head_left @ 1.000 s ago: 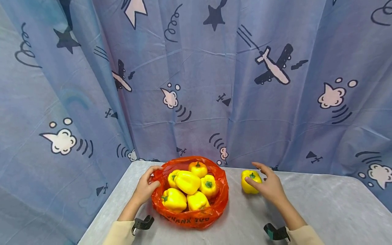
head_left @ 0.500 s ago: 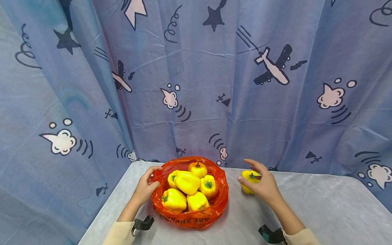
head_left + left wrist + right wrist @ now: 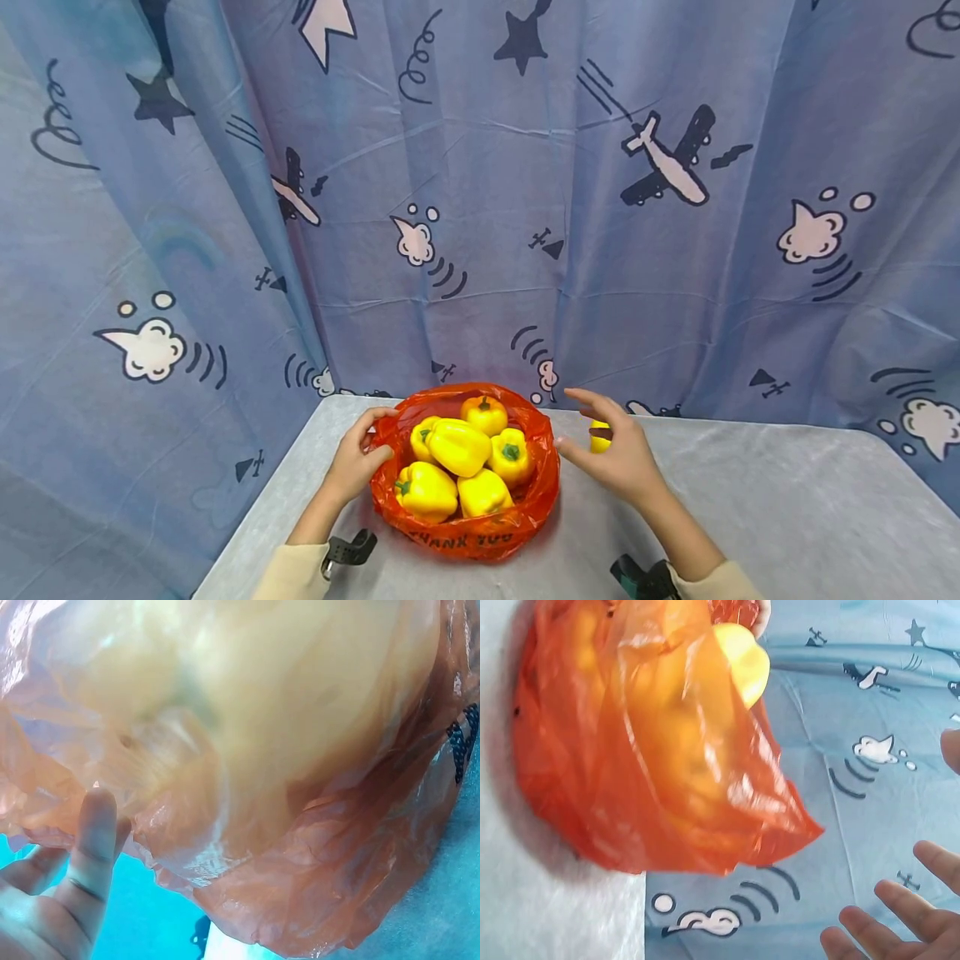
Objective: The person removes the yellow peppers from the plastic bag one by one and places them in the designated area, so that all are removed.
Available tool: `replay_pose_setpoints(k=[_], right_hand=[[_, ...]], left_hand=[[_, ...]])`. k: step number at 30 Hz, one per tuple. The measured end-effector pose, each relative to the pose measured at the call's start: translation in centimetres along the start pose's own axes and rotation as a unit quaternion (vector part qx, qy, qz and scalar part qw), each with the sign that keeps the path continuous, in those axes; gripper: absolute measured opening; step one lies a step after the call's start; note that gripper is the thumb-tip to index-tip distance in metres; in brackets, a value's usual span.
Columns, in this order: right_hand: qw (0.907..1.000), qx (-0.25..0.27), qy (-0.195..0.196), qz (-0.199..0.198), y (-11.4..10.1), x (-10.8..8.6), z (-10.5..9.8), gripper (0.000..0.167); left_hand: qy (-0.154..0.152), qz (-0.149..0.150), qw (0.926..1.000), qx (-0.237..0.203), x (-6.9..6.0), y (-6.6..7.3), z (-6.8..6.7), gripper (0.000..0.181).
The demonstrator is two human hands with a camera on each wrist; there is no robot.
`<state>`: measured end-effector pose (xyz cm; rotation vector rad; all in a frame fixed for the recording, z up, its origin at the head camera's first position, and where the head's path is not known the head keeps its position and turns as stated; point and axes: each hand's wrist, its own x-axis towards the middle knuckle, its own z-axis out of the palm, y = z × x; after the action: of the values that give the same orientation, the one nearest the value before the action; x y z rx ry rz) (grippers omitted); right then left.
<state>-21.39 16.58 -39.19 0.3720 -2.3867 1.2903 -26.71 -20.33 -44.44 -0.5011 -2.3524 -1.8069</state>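
A red plastic bag (image 3: pixel 461 542) with rolled-open sides holds several yellow peppers (image 3: pixel 459 447). At the bag's left rim is my left hand (image 3: pixel 352 463), thumb and fingers apart; in the left wrist view its fingers (image 3: pixel 96 847) touch the thin plastic. My right hand (image 3: pixel 621 458), fingers spread and holding nothing, is just right of the bag, a small gap between them. Partly hidden behind that hand, one more yellow pepper (image 3: pixel 599 438) lies on the table. The right wrist view shows the bag (image 3: pixel 660 750) from its side, with spread fingers (image 3: pixel 900 915) at lower right.
The grey-white table (image 3: pixel 795 500) extends to the right of the right hand. Behind it and along the left side hangs a blue curtain (image 3: pixel 487 333) with printed planes and stars, close to the back edge of the table.
My right hand has moved left, from the lone pepper toward the bag, and now covers most of that pepper, which stays in place. The left hand and the bag have barely moved.
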Motion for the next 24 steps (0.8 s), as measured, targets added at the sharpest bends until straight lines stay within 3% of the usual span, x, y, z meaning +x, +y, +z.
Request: replay_pose_setpoints(k=[17,24], right_hand=[[0.9974,0.054,-0.046,-0.011,-2.8,1.1,3.4,0.057],[0.9958,0.047,-0.078,-0.011,-3.9,1.6,5.5,0.057]], left_hand=[[-0.001,-0.046,0.9986,0.028,0.2,0.4,0.0,0.049],[0.007,-0.061,0.9976,0.032,0.2,0.5,0.0,0.045]])
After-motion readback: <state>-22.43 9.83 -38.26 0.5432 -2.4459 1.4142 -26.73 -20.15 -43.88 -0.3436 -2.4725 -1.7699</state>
